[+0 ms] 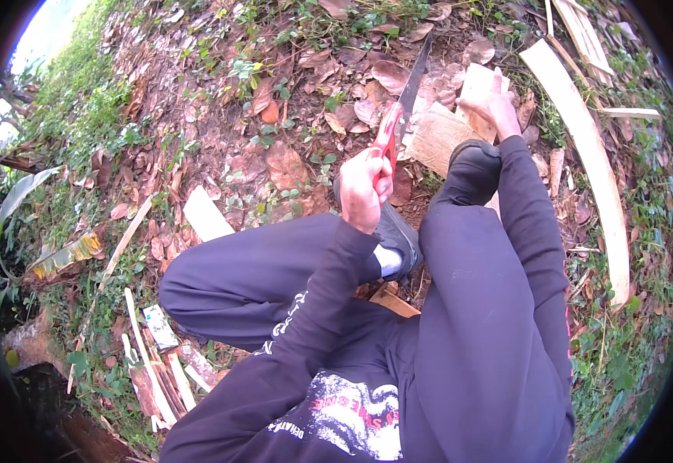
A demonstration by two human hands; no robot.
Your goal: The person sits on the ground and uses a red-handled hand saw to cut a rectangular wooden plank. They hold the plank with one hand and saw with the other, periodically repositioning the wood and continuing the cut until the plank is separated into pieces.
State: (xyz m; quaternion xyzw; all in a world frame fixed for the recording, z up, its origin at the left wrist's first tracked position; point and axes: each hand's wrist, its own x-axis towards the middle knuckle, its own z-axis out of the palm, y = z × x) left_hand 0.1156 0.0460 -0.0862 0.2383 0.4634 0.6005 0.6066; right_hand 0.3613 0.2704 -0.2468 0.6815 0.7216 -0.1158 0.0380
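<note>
My left hand (363,187) is closed round the red handle of a handsaw (411,92). The dark, narrow blade points away from me and up, just left of the wood. My right hand (492,106) grips a pale, flat wood piece (478,83), thumb on its left side and fingers over its right. Below it, a wider wooden board (438,139) lies tilted on the ground. My right shoe (473,171) rests against that board's near end and covers part of it. Whether the two pieces are joined cannot be made out.
Long pale wood strips (588,147) lie to the right. More sticks and split pieces (159,378) are at lower left, beside a small rectangular object (160,327). A pale offcut (207,214) sits by my left knee. Dry leaves (286,166) and weeds cover the slope.
</note>
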